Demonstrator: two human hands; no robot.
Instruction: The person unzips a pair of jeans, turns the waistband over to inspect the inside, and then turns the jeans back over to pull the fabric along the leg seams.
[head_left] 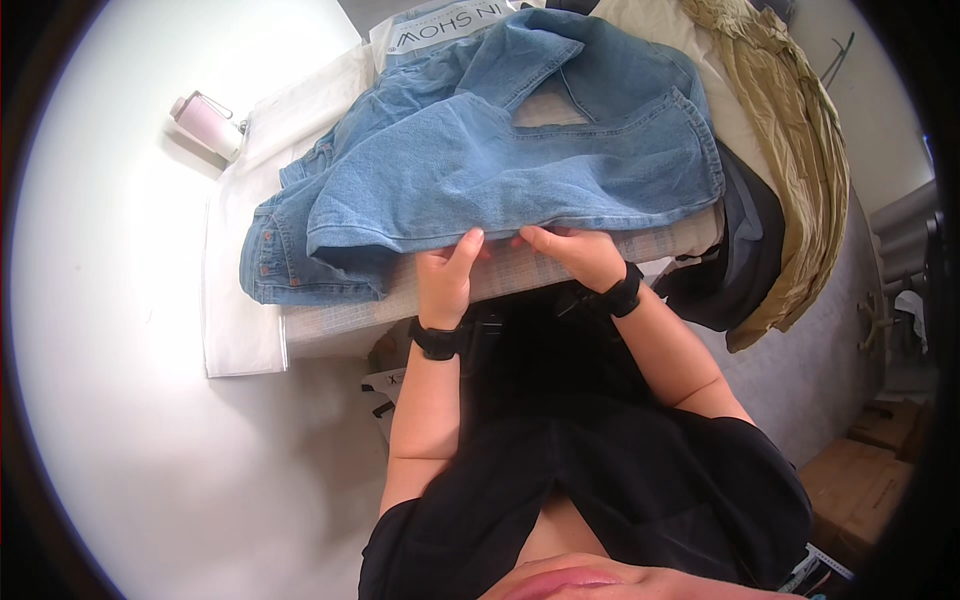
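A pair of light blue jeans [430,180] lies spread over a padded board [590,258], its waistband with copper-coloured buttons at the left and a leg hem at the right. Along the near edge of the leg, my left hand [447,272] pinches the side seam between thumb and fingers. Just to its right my right hand [580,255] grips the same seam, thumb on top. Most of the fingers of both hands are hidden under the denim. Each wrist wears a black band.
White plastic packaging [245,330] lies under the jeans at the left, near a pink and white bottle [207,125]. A printed plastic bag [440,28] is at the far side. Tan trousers [790,190] and dark garments [735,255] hang at the right. Cardboard boxes [850,490] stand lower right.
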